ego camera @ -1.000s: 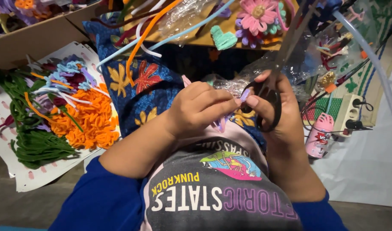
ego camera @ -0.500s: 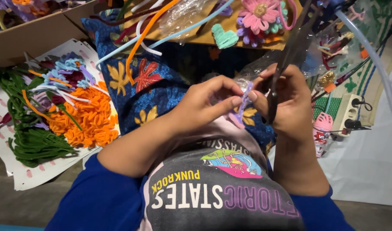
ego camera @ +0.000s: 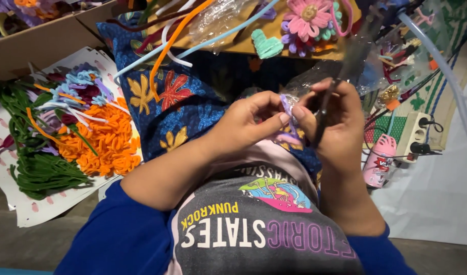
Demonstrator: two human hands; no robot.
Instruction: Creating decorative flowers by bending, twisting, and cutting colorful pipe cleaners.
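Observation:
My left hand [ego camera: 246,122] and my right hand [ego camera: 332,122] meet above my lap, over a blue floral cloth [ego camera: 167,97]. Between the fingertips of both hands is a short purple pipe cleaner piece [ego camera: 288,114], bent and fuzzy. My right hand also carries black-handled scissors [ego camera: 340,76], their blades pointing up and away, blurred by motion. The left fingers pinch the purple piece from the left, the right thumb and forefinger from the right.
A sheet at the left holds piles of orange curls [ego camera: 108,140], green stems [ego camera: 37,170] and purple bits. A board at the top carries a pink flower [ego camera: 307,15], a teal heart [ego camera: 266,46] and long pipe cleaners. A power strip [ego camera: 414,132] and pink bottle [ego camera: 378,160] lie right.
The right hand has turned the scissors more upright and edge-on. The purple piece rose from under the left fingers into a pinch between both hands' fingertips.

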